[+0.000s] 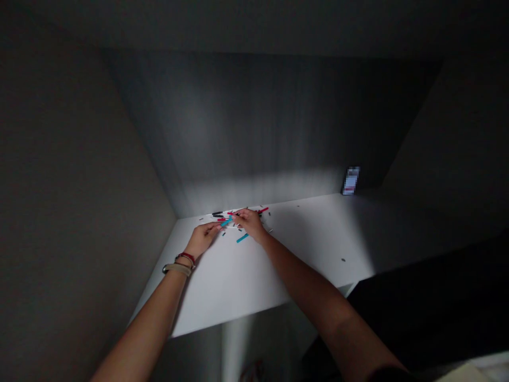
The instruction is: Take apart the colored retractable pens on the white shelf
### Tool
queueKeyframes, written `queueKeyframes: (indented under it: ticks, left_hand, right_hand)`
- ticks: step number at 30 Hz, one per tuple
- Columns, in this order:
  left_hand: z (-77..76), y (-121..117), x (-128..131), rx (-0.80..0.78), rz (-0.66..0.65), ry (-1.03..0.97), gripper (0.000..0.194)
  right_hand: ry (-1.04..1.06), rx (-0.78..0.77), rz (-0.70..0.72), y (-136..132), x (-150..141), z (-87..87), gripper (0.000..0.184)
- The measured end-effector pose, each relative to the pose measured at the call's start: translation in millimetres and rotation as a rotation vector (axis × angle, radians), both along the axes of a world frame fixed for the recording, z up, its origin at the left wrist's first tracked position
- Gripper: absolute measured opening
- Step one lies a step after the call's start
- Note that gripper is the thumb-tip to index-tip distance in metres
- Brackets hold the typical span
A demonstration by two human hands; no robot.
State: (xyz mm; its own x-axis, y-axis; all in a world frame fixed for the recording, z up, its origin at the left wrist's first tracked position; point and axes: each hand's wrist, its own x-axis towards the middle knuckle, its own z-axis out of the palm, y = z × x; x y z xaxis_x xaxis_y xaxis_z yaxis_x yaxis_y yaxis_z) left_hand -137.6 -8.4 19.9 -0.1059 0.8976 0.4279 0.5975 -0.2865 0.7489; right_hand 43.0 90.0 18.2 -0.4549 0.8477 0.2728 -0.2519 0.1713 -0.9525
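Note:
My left hand (202, 237) pinches a slim blue pen-like stick (226, 222) low over the white tabletop. My right hand (249, 220) meets it at the far end, fingers closed; whether they grip the same stick or a small part is too small to tell. Another blue stick (242, 238) lies just below my right hand, partly covered by it. Beyond the right fingers rests a red stick (264, 210). Black sticks (217, 215) and more red pieces lie behind my left fingers. Several small dark bits (239, 229) are scattered around both hands.
The white table (222, 286) stands against a dark grey panel (254, 127). A lit phone (350, 181) leans upright at the back right. One small dark bit (343, 260) lies near the right front edge. A wall (79, 185) rises close on the left.

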Motion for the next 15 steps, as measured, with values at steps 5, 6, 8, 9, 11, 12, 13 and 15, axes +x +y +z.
queueKeyframes:
  ticks: [5, 6, 8, 9, 11, 12, 13, 15]
  left_hand:
    - [0.7, 0, -2, 0.100, 0.096, 0.065, 0.030]
    - [-0.3, 0, -3, 0.104, 0.118, 0.039, 0.030]
    - [-3.1, 3, -6, 0.113, 0.174, -0.060, 0.032]
    - [-4.8, 4, -8, 0.120, 0.202, -0.125, 0.032]
    - [-8.3, 7, -11, 0.131, 0.242, -0.247, 0.032]
    - [-9.7, 8, -12, 0.131, 0.250, -0.291, 0.032]
    - [-10.9, 9, -13, 0.126, 0.251, -0.314, 0.032]
    - [-12.0, 9, -11, 0.108, 0.243, -0.293, 0.030]
  right_hand:
    - [-0.068, 0.054, -0.025, 4, -3, -2.6, 0.029]
    - [-0.085, 0.100, -0.053, 5, -2, -3.5, 0.030]
    - [-0.149, 0.220, -0.162, 8, 2, -6.0, 0.034]
    - [-0.209, 0.288, -0.215, 9, 5, -7.7, 0.032]
    - [-0.350, 0.396, -0.267, 11, 9, -11.8, 0.020]
    - [-0.410, 0.433, -0.261, 12, 11, -14.0, 0.015]
    - [-0.450, 0.460, -0.245, 12, 12, -16.1, 0.015]
    - [-0.469, 0.498, -0.227, 12, 12, -19.7, 0.019]
